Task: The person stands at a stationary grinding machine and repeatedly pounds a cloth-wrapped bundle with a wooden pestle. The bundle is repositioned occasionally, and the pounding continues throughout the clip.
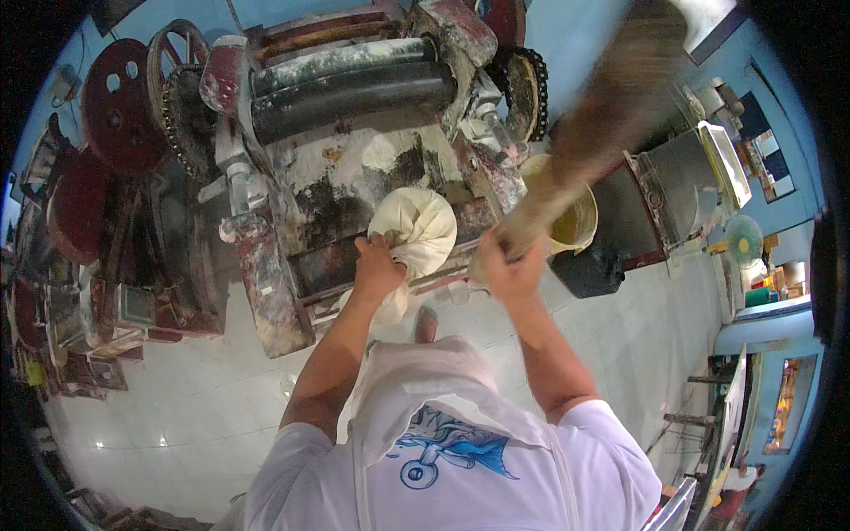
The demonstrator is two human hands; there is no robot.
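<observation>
My left hand (380, 269) grips the gathered neck of a cream cloth bundle (417, 226). A rounded, folded top faces up, and loose cloth hangs below the fist. The bundle is over the front lip of a flour-dusted roller machine (345, 159), whose metal rollers (352, 96) lie beyond it. To the right, my right hand (511, 269) is closed around the near end of a long brown object (604, 119). Motion blur hides what it is exactly; it widens away from me and slants up to the right.
Behind the long object stands a yellowish bucket (576, 219), with a dark plastic bag (591, 269) nearby. Large wheels (123, 106) and chain sprockets (524, 93) flank the rollers. Pale floor tiles (199, 411) lie around me. A green fan (742, 241) is at the right.
</observation>
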